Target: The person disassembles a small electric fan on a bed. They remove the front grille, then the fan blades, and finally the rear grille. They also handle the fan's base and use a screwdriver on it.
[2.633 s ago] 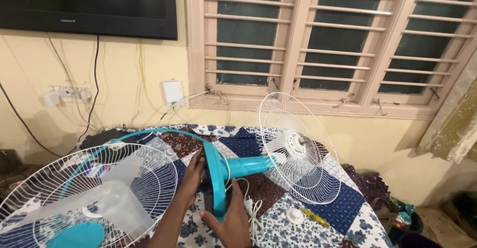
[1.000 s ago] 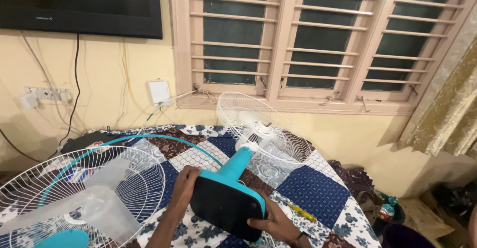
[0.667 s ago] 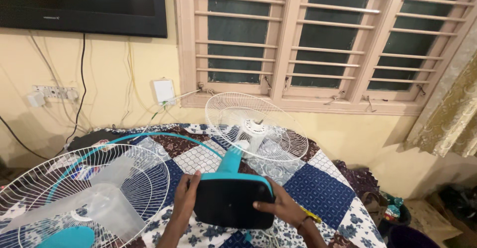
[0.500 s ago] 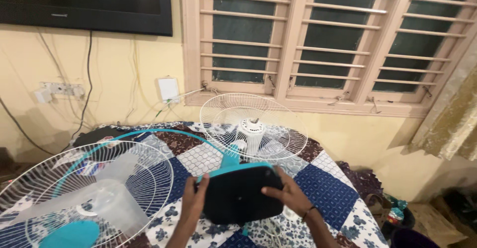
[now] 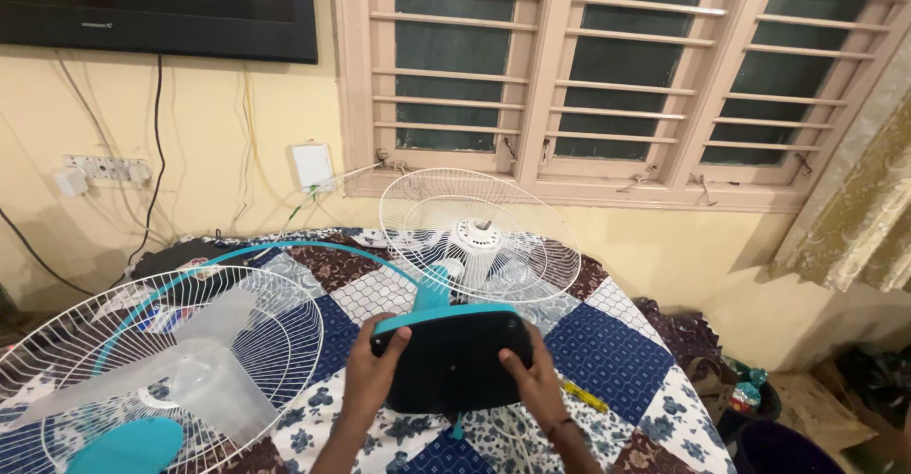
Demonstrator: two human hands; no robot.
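My left hand [image 5: 372,376] is gripping the left edge of the fan base [image 5: 453,360], thumb curling over its dark underside, and my right hand [image 5: 534,386] is gripping the right edge the same way, so both sets of fingers [image 5: 397,341] are closing on the one slab between them. The base is standing on edge, its black bottom facing me, its teal rim running across the top from one hand to the other. Neither hand is nearer; it is sitting squarely between the two.

Away from my fingers, the teal neck [image 5: 433,293] is running straight ahead and slightly upward, so the fan's long axis is pointing away from me toward the window [image 5: 607,66]. At its far end the rear grille [image 5: 467,235] with the motor hub [image 5: 475,235] is lying tilted, open face up. Off to my left, the front grille [image 5: 161,360] and clear blade [image 5: 204,379] are resting on the patchwork bed cover [image 5: 607,360].
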